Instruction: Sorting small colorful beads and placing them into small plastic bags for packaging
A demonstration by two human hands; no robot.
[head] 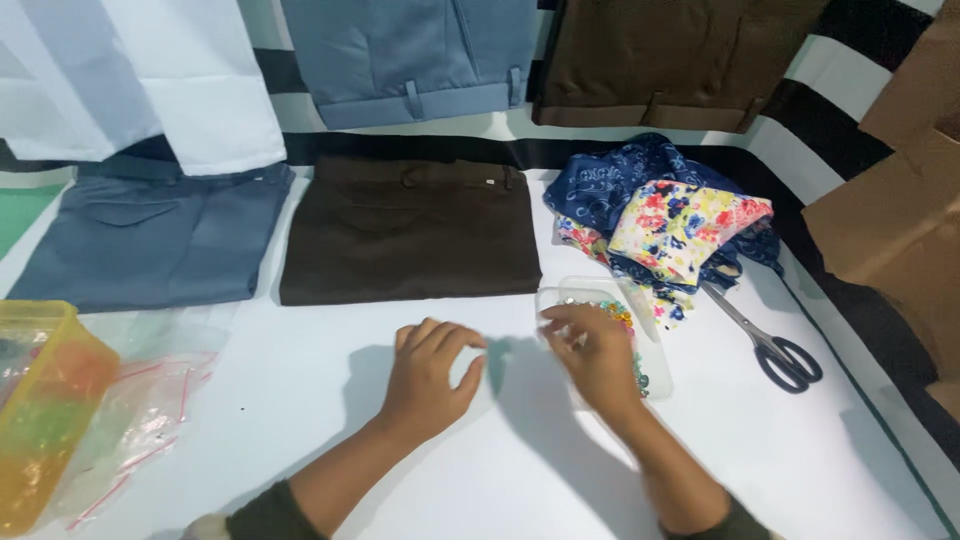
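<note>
We see dark brown folded trousers (408,232), grey-blue trousers (150,238), navy paisley cloth (620,180), our yellow floral fabric (685,225), black-handled scissors (775,350), translucent yellow box (40,400), multicoloured beads (622,315), white table (520,470).

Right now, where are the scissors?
In the head view, the scissors lie on the white table at the right, just below the pile of floral fabric and right of the clear bead tray under the right hand.

1. We count four folded trousers: blue-grey (150,240), dark brown (410,230), light blue (420,55), brown (680,60).
2. One pair of scissors (770,345).
3. Two clear containers: yellow tub (45,400), bead box (645,345).
4. Two hands: left (430,375), right (595,350).
</note>
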